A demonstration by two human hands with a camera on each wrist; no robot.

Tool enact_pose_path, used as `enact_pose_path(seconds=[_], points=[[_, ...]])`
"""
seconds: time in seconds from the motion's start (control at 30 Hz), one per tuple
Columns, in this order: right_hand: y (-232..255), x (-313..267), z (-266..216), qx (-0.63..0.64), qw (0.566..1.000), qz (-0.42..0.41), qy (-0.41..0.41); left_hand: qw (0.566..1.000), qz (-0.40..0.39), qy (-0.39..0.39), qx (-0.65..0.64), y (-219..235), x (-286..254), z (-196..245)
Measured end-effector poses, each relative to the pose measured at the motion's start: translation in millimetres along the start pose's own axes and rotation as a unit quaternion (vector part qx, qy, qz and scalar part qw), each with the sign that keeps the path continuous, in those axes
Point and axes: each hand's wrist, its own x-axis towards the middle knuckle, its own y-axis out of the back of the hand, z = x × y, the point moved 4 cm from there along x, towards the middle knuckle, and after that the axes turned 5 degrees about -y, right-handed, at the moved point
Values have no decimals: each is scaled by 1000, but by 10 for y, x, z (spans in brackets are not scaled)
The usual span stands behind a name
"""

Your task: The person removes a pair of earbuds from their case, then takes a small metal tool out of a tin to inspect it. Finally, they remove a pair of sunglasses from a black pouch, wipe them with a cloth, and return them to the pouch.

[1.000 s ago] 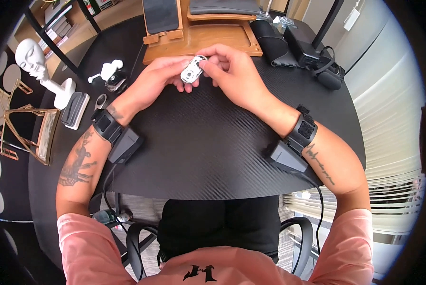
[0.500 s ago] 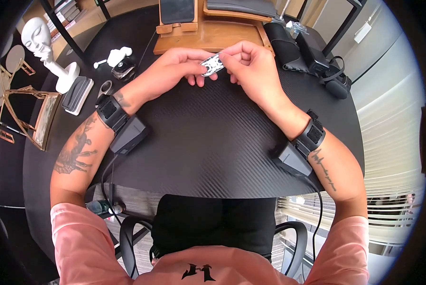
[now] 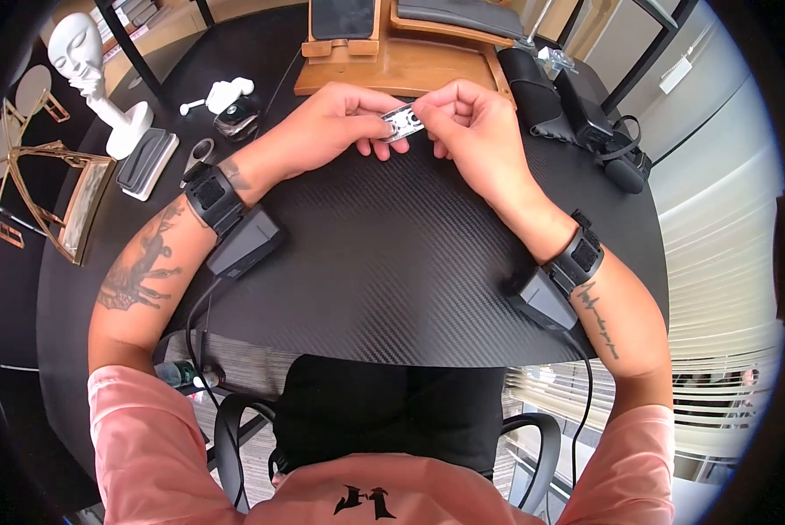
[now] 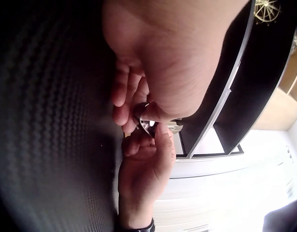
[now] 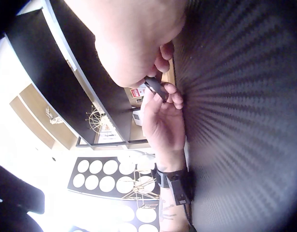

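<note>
In the head view a small oblong piece (image 3: pixel 403 123), which looks like an opened key fob, lies between both hands above the black desk (image 3: pixel 392 245). Its upper face is whitish with dark round details; the right wrist view shows a dark curved shell (image 5: pixel 157 89). My left hand (image 3: pixel 335 124) grips the near-left end, thumb on top and fingers beneath. The right hand (image 3: pixel 477 129) pinches the opposite end between thumb and forefinger. The left wrist view shows the fob (image 4: pixel 148 126) edge-on, with fingers partly hiding it.
Beyond the hands stands a wooden organizer (image 3: pixel 348 79) holding a phone (image 3: pixel 343 19). A white head sculpture (image 3: pixel 82 57), a grey-topped white box (image 3: pixel 147 164), a small white figure (image 3: pixel 226 92) and a gold frame (image 3: pixel 69 206) are at left. Black items (image 3: pixel 585 114) stand at far right.
In the head view, both hands and the fob have shifted right together. The fob has turned from steep to flatter, and the right thumb and forefinger now cover its far end.
</note>
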Motion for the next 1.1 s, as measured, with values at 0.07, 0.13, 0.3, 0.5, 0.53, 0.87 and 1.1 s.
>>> enact_pose_path(seconds=[0.07,0.13,0.3,0.5,0.53,0.87,1.1], points=[[0,-4,7,5,1000,0,-6,1000,-1,-3,5,-7,1,9],[-2,10,3,5,1000,-5,-10,1000,13,3,-6,-10,-10,19],[1,22,31,33,999,-20,-27,1000,11,1,-13,3,-9,-1],[-2,40,41,76,994,-55,-61,998,38,-5,-45,14,-5,-10],[-24,31,48,77,994,-54,-60,997,53,-9,-57,26,-10,-4],[-57,30,53,70,994,-75,-26,996,62,-25,-50,17,-4,-35],[-16,31,46,-5,1000,-9,-25,994,53,-4,-97,31,-6,-10]])
